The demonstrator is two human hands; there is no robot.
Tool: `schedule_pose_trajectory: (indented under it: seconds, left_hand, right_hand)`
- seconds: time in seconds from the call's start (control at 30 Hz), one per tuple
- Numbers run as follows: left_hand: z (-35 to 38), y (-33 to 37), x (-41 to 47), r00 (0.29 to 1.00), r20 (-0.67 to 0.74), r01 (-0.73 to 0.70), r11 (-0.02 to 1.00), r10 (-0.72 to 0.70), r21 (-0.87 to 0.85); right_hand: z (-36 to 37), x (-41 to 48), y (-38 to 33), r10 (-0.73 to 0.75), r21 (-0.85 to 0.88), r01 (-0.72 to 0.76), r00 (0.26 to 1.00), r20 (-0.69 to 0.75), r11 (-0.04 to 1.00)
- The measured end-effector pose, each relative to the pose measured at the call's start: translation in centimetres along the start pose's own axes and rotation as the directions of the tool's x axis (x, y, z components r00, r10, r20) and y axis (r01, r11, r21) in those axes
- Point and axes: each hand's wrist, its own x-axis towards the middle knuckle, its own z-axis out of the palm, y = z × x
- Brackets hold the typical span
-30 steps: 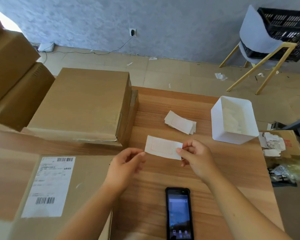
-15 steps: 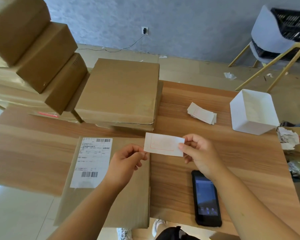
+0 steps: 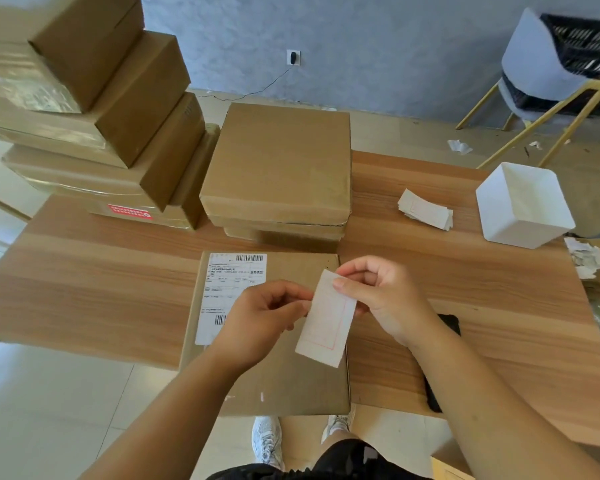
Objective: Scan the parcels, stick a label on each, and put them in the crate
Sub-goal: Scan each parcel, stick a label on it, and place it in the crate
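White label [image 3: 327, 318], edged with a thin red line, hangs above the flat parcel [image 3: 274, 372] at the table's [image 3: 94, 289] near edge. Right hand [image 3: 378, 294] pinches its top corner; left hand [image 3: 260, 317] nips its left edge. Crate [image 3: 582, 46] sits on a chair well beyond the parcel.

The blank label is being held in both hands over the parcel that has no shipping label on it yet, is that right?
Not quite. The head view shows both hands, left hand and right hand, holding the blank label over the parcel, but that parcel already carries a printed shipping label with barcodes on its left side.
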Motion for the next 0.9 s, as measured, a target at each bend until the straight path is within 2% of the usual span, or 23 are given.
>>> schedule_pose_trajectory:
  seconds: [0.1, 0.23, 0.43, 0.63, 0.77, 0.9]
  left_hand:
    - [-0.6, -0.1, -0.7, 1.0, 0.031, 0.002, 1.0, -0.001, -0.028]
    - [-1.2, -0.2, -1.4, 0.999, 0.046, 0.008, 0.993, -0.003, -0.115]
    - [-2.1, -0.6, -2.0, 0.998, -0.07, -0.023, 0.981, 0.009, -0.193]
    - [-2.8, 0.0, -2.4, 0.998, -0.054, -0.029, 0.944, 0.012, -0.33]
    - [-3.4, 0.6, -2.5, 0.994, -0.073, -0.096, 0.946, 0.077, -0.309]
    - [-4.0, 0.9, -2.5, 0.996, -0.045, -0.087, 0.953, 0.077, -0.291]
  right_hand:
    - [1.5, -0.7, -0.4, -0.004, 0.045, 0.007, 0.998, -0.063, 0.999]
    - [3.2, -1.6, -1.0, -0.035, 0.047, 0.038, 0.998, -0.052, 0.998]
    - [4.4, -2.7, -1.7, -0.075, 0.1, 0.074, 0.997, 0.011, 0.992]
    - [4.6, -3.1, -1.7, -0.068, 0.123, 0.069, 0.998, -0.011, 0.99]
    - [4.6, -3.2, -2.4, -0.083, 0.091, 0.078, 0.995, 0.052, 0.993]
    - [4.8, -3.1, -3.0, -0.055, 0.089, 0.047, 0.995, 0.081, 0.995]
